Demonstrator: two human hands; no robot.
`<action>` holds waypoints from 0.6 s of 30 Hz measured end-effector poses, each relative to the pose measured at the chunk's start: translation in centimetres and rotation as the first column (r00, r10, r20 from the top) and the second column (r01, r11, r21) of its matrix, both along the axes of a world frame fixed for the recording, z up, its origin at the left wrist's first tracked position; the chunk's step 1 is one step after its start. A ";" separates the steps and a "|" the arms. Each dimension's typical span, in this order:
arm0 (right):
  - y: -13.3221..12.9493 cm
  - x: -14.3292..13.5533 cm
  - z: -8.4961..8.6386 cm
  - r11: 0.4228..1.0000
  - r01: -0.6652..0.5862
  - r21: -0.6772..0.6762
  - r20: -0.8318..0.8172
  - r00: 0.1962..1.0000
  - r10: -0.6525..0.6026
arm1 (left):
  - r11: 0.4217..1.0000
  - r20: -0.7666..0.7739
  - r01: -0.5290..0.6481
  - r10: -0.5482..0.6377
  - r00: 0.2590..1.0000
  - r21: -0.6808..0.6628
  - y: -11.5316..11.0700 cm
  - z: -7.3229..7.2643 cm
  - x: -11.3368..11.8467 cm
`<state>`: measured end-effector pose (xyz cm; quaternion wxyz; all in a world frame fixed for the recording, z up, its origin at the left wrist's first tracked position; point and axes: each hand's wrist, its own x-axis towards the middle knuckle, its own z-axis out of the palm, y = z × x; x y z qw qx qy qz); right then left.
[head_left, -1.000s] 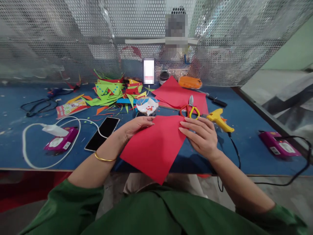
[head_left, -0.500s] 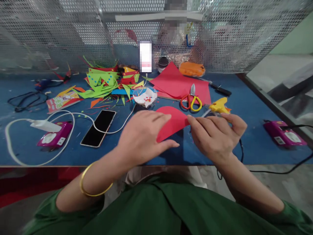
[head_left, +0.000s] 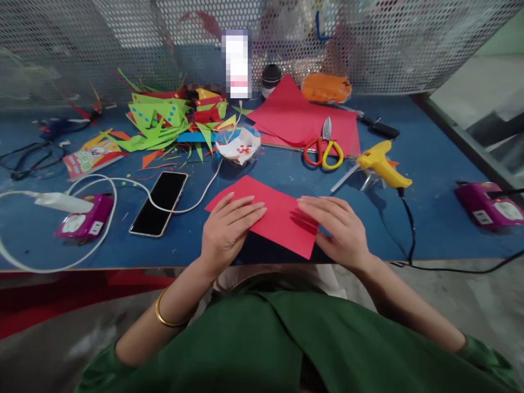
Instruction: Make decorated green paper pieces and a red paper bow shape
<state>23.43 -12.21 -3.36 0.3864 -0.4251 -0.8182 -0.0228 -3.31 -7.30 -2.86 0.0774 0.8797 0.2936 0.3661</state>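
Note:
A folded-looking piece of red paper lies slanted between my two hands, close to the table's front edge. My left hand grips its left part, with the fingers stretched over the top and the thumb hidden. At the right end, my right hand holds the paper with fingers above and thumb below the edge. Beyond my hands are scissors with one red and one yellow handle. A yellow glue gun rests to the right of them.
Large red paper sheets lie at the back. A clear bowl holds white paper and small red bits. Green paper pieces, a phone and a purple power socket are on the left; another purple socket sits at right.
The red paper has turned and shows more of its face. My right hand has shifted from pinching its corner to holding its right end; my left hand has moved slightly left. The view has tilted down.

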 end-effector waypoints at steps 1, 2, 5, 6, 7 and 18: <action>0.1 0.2 -0.3 0.999 -0.033 -0.008 0.070 0.997 0.033 | 1.000 -0.045 -0.007 0.008 0.999 0.015 0.0 -0.5 -0.3; 0.1 0.3 -0.6 0.998 -0.061 -0.022 0.134 0.989 0.063 | 1.000 -0.094 -0.018 0.020 0.995 0.023 -0.1 -0.9 -0.4; 0.0 0.4 -1.3 0.995 -0.063 -0.075 0.226 0.971 0.079 | 0.998 -0.212 -0.061 0.064 0.975 0.019 -0.7 -1.3 -0.8; 0.0 0.3 -1.4 0.994 -0.042 -0.099 0.231 0.971 0.064 | 0.997 -0.224 -0.071 0.071 0.972 0.010 -1.0 -1.4 -0.8; 0.0 0.3 -1.6 0.992 -0.016 -0.126 0.225 0.973 0.044 | 0.997 -0.217 -0.080 0.077 0.973 -0.004 -1.3 -1.4 -0.9; 0.7 0.5 -1.8 0.856 0.233 -0.461 -0.100 0.945 -0.311 | 0.922 -0.020 -0.233 0.238 0.971 -0.310 -1.5 -0.7 -0.5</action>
